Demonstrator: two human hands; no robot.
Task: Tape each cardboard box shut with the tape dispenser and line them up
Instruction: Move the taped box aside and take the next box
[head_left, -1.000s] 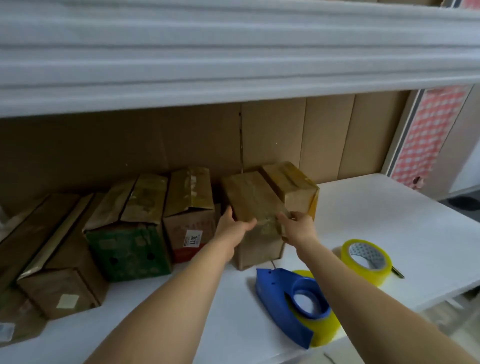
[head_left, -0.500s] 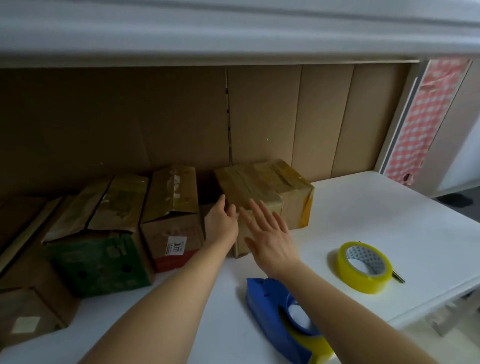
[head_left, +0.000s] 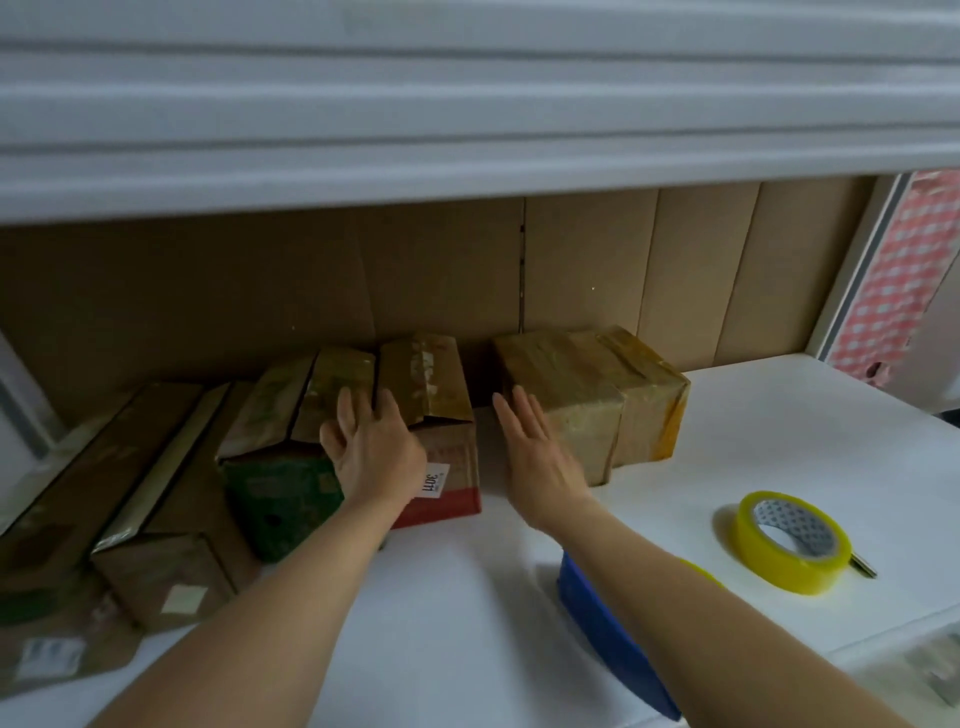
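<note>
Landmark: the red-labelled box (head_left: 441, 415) on the white table (head_left: 779, 415). Left of it stood a green box (head_left: 280, 483). The left hand (head_left: 371, 452) rested on its front top edge, fingers extended. Right of it, the right hand (head_left: 535, 457) lay flat-fingered against the taped box (head_left: 587, 384). Further right, near the table's front: the blue tape dispenser (head_left: 613, 649), a yellow tape roll (head_left: 792, 540).

Matt brown cardboard boxes (head_left: 587, 395) wear glossy yellowish tape; the bench (head_left: 467, 623) is smooth white, the tape dispenser (head_left: 613, 639) blue plastic, the tape roll (head_left: 792, 543) shiny translucent yellow.
</note>
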